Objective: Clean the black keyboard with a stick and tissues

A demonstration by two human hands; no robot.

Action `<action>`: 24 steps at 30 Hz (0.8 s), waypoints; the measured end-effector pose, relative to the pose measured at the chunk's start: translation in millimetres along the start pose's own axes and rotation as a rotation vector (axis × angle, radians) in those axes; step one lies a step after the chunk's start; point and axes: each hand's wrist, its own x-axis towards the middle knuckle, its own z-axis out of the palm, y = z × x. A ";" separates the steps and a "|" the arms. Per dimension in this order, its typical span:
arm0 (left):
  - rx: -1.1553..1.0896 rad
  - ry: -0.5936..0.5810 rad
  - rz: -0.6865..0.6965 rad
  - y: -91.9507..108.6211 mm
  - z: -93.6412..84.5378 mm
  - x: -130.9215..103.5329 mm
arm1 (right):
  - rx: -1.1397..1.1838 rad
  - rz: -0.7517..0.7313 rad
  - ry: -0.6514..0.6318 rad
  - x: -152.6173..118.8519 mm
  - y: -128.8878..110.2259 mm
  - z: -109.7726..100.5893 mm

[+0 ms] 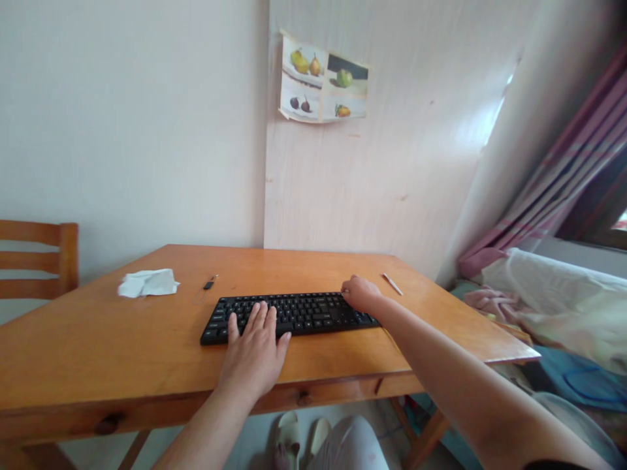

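A black keyboard (304, 312) lies on the wooden table (147, 346). My left hand (255, 349) rests palm down over the keyboard's left part and front edge, fingers spread and holding nothing. At the keyboard's right part, my right hand (361, 294) bends over the back edge with its fingers curled down. Its fingertips touch the keyboard near the top keys, and whether they hold anything small is hidden.
A crumpled white tissue (148, 282) and a small black object (209, 284) lie left of the keyboard. A white pen-like stick (392, 284) sits at the back right. A wooden chair (68, 254) stands at left; piled cloths (558, 300) are at right.
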 end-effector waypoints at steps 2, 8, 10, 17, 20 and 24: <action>-0.003 0.005 0.001 0.1 -0.4 -0.1 | -0.037 -0.029 -0.004 -6.5 -0.8 -1.0; -0.012 -0.004 -0.001 1.5 -1.8 1.0 | -0.129 -0.110 0.003 -28.3 -3.7 -6.5; -0.010 -0.007 0.001 1.8 -2.5 1.1 | -0.148 -0.122 0.005 -34.2 -4.3 -7.3; -0.018 -0.004 -0.001 1.1 -2.6 0.4 | -0.162 -0.115 0.033 -60.2 -0.6 0.5; -0.023 -0.013 -0.004 1.1 -2.2 0.8 | -0.152 -0.125 0.077 -72.9 1.3 5.9; -0.026 -0.018 -0.009 1.4 -2.5 0.8 | -0.123 -0.112 0.120 -84.3 1.7 11.4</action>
